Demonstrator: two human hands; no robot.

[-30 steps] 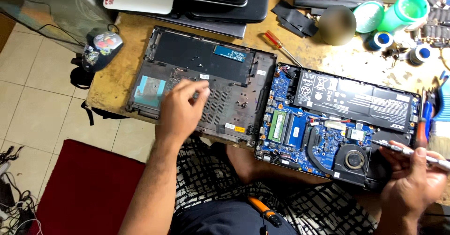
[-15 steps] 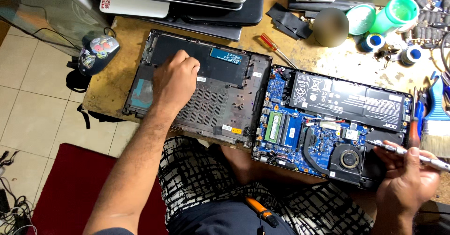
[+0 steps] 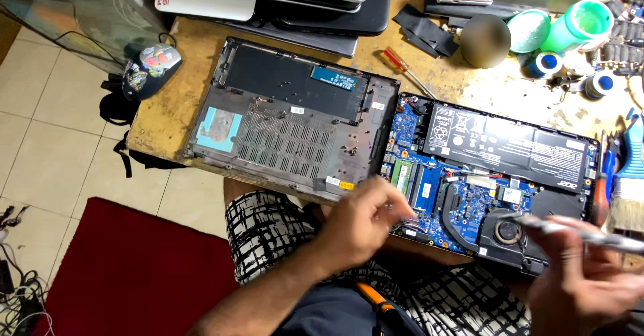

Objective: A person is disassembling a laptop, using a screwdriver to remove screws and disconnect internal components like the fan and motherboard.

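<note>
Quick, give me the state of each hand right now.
Left hand: fingers curled at the near edge of the opened laptop; whether it holds anything cannot be told.
Right hand: closed on a slim silver tool.

Bottom cover [image 3: 288, 125], centre left of frame: matt grey plastic, dusty, with a perforated vent grid and a pale blue foil patch.
Motherboard [image 3: 436, 188], centre right: glossy blue circuit board; battery [image 3: 510, 141] above it in matt black film.
Workbench [image 3: 181, 88]: worn, scuffed wood, pale and rough at upper right.
Tool [image 3: 590, 237] in right hand [image 3: 583, 289], lower right: shiny metal, blurred.
Shorts [image 3: 268, 235], bottom centre: black-and-white patterned cloth.
Floor tiles [image 3: 54, 128], left: smooth, glazed.
</note>
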